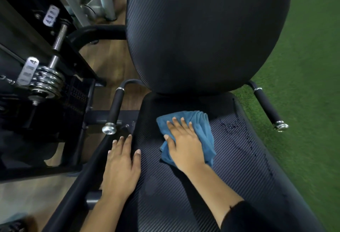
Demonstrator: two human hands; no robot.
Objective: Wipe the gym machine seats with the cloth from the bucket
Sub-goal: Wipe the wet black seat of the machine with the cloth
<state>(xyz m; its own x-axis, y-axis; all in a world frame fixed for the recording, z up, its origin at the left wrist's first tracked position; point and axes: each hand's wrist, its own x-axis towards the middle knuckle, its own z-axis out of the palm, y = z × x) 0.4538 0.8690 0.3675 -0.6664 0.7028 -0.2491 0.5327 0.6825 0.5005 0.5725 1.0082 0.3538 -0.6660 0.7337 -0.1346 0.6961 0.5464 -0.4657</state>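
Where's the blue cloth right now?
In the head view the blue cloth lies mid-frame on the black seat, under the right hand, just below the backrest.

Two silver tags on the black weight-stack frame (16, 35), approx. 10 o'clock from the seat (248, 158). Upper tag (51, 15): one row of raised chars, blurred. Poss. a "4" at its lower end, rest can't be read. Lower tag (27, 71), nearer 9 o'clock, just beside the chrome plates (46, 83): poss. a "4" at its top end, other chars too soft to make out. No brand or word legible on either tag.
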